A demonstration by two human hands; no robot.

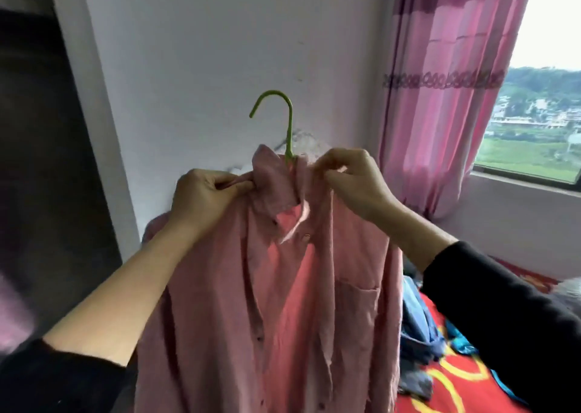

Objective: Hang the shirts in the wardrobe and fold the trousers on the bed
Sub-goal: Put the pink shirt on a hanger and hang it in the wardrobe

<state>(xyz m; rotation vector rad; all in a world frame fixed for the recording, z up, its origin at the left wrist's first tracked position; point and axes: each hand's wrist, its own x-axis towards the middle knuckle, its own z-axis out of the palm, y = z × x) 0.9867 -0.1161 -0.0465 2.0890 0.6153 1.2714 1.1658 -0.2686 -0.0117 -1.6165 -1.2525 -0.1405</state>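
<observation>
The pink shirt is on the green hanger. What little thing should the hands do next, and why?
Probably the right hand should release the collar and take the green hanger by its hook. It and the left hand both pinch the pink shirt at the collar, and the hook stands free above, ready to carry and hang.

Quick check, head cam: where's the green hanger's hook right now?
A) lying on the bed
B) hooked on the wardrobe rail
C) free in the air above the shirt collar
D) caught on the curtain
C: the green hanger sticks up out of the pink shirt collar with its hook against bare wall, while the left hand and right hand pinch the collar on either side.
</observation>
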